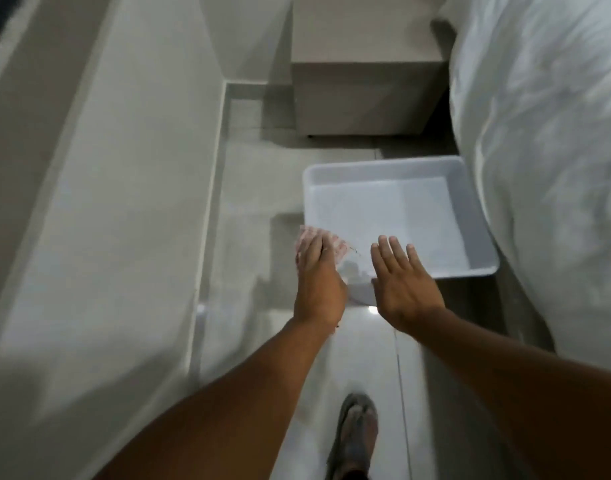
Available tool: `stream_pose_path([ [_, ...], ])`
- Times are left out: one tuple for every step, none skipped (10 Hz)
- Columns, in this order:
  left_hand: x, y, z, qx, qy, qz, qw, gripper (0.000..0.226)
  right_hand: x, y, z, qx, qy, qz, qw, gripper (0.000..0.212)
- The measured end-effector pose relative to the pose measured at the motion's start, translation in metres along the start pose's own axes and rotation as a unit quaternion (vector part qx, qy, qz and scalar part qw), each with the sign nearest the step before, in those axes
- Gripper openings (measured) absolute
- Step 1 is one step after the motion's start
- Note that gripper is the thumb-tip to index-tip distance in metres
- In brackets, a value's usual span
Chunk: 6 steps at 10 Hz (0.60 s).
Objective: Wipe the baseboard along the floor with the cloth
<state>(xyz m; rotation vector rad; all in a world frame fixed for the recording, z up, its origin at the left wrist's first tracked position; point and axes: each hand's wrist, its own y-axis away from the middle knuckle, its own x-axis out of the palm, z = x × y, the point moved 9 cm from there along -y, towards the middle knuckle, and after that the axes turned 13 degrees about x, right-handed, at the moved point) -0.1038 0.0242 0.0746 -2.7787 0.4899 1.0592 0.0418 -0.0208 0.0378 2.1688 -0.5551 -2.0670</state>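
Observation:
My left hand (318, 282) grips a white cloth with a pink pattern (338, 245), held above the near left corner of a white plastic tub (383, 164). My right hand (402, 285) hovers flat beside it, fingers apart and holding nothing, over the tub's near rim. The grey baseboard (212, 188) runs along the foot of the wall on the left, from the near floor to the far corner. Part of the cloth is hidden under my left hand.
A beige bedside cabinet (366, 77) stands at the far end by the corner. A bed with white bedding (546, 150) fills the right side, close against the tub. A foot in a sandal (356, 434) stands on the glossy tiled floor (248, 237).

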Motion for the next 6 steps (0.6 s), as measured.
stream_pose_path([
  [0.042,-0.050,-0.014,0.015,-0.043,0.029,0.999,0.082,-0.002,-0.032,-0.032,-0.005,0.030,0.011,0.999,0.065],
  [0.087,-0.085,-0.001,0.008,-0.074,0.044,0.996,0.082,0.016,-0.065,-0.049,-0.007,0.041,0.015,0.999,0.065],
  [0.139,-0.105,0.020,0.010,-0.082,0.078,0.994,0.072,0.042,-0.092,-0.057,-0.004,0.042,0.030,0.999,0.066],
  [0.184,-0.115,0.044,-0.029,-0.088,0.124,0.988,0.065,0.055,-0.100,-0.063,0.039,-0.103,0.060,0.992,0.065],
  [0.204,-0.115,0.051,-0.023,-0.190,0.192,0.963,0.088,0.025,-0.093,-0.079,0.141,-0.382,0.014,0.913,0.059],
  [0.186,-0.112,0.032,0.044,-0.197,0.194,0.960,0.089,-0.019,-0.066,-0.109,0.244,-0.625,-0.002,0.741,0.042],
])
